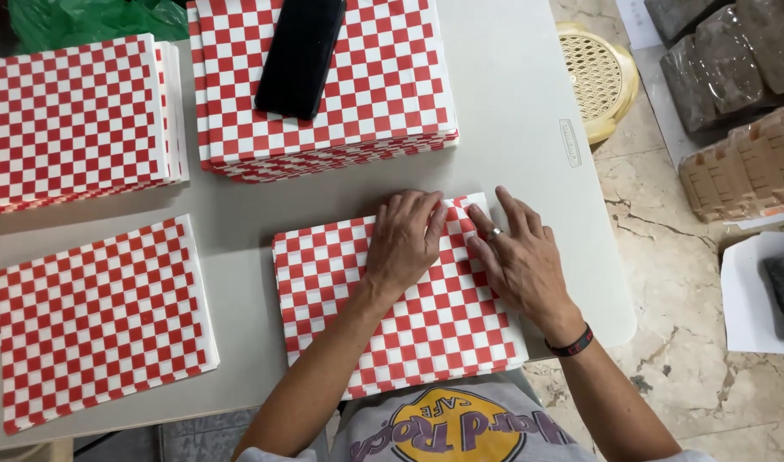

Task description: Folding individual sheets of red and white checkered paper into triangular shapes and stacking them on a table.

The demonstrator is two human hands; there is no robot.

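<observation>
Four lots of red-and-white checkered paper lay on the white table [529, 111]. The one under work, a checkered sheet [409, 329], sat at the near edge, toward the right corner, directly in front of the person. Both hands rested on its far part. The left hand [405, 241] lay flat, palm down, fingers spread and gripping nothing. The right hand [520, 261], also flat and open, pressed the sheet's far right corner just beside the left; it wore one ring, and one dark band circled its wrist.

A thin pile of checkered sheets [101, 321] lay near the table's near left corner, apart from the worked sheet. A thicker stack of checkered paper [71, 120] sat at the far left edge. A second thick stack [383, 77] stood at the far edge, middle, and carried one black phone [299, 56] lying on top.

Off the table, on the marbled floor to the right, stood one yellow perforated stool [599, 77], and several wrapped bundles [734, 60] lay beyond it.
</observation>
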